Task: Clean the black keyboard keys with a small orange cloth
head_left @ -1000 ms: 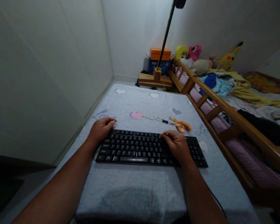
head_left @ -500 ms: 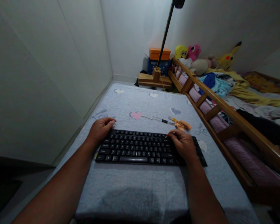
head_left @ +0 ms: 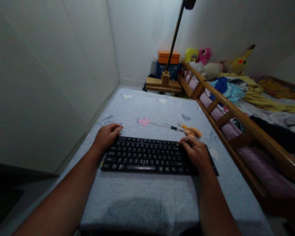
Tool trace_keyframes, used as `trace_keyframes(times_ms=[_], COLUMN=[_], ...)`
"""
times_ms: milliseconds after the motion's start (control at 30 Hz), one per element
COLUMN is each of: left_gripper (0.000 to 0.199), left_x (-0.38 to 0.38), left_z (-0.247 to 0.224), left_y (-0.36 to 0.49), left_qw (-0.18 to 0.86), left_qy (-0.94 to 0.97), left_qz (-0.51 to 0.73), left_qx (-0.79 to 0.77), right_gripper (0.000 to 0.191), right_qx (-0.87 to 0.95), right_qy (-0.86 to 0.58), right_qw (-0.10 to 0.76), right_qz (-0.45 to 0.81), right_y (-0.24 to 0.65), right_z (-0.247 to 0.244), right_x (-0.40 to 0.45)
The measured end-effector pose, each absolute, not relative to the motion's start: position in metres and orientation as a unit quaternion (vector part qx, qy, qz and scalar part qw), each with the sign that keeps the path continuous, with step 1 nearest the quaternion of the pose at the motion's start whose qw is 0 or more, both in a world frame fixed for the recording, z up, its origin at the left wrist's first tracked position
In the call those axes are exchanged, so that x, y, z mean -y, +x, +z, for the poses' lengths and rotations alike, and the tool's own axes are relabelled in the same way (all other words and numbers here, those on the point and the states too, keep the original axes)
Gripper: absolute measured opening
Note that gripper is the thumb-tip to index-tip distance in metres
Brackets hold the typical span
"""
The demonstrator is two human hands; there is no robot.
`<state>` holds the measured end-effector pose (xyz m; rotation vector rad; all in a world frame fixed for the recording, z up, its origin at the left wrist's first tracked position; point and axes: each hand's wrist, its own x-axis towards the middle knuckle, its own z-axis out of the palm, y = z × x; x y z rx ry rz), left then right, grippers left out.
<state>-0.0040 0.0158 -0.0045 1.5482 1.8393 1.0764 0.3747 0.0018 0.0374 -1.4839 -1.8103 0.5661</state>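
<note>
Both pinch together, left hand (head_left: 108, 135) beside the keyboard (head_left: 142, 156), right hand (head_left: 194, 151) over it.

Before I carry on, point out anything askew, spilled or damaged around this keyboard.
No spill or damage shows around the keyboard. Slightly untidy: the orange cloth lies crumpled against the small brush rather than folded, and clothes sit in a loose heap beyond the wooden rail.

black keyboard (head_left: 142, 155); pale blue cover (head_left: 137, 196) with pink, white and grey hearts; orange box (head_left: 168, 56); yellow and pink plush toys (head_left: 205, 55).
</note>
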Motion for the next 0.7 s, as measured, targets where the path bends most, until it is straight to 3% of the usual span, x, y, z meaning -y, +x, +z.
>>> trace_keyframes(times_ms=[700], left_gripper=[0.037], left_x=[-0.016], left_z=[-0.005], left_y=[-0.004], left_qw=[0.245], left_qy=[0.569], left_qz=[0.396], left_qx=[-0.678], right_gripper=[0.022], right_qx=[0.686], right_qy=[-0.586], right_qw=[0.388], right_qz=[0.188], right_y=[0.380], right_z=[0.026], right_x=[-0.008])
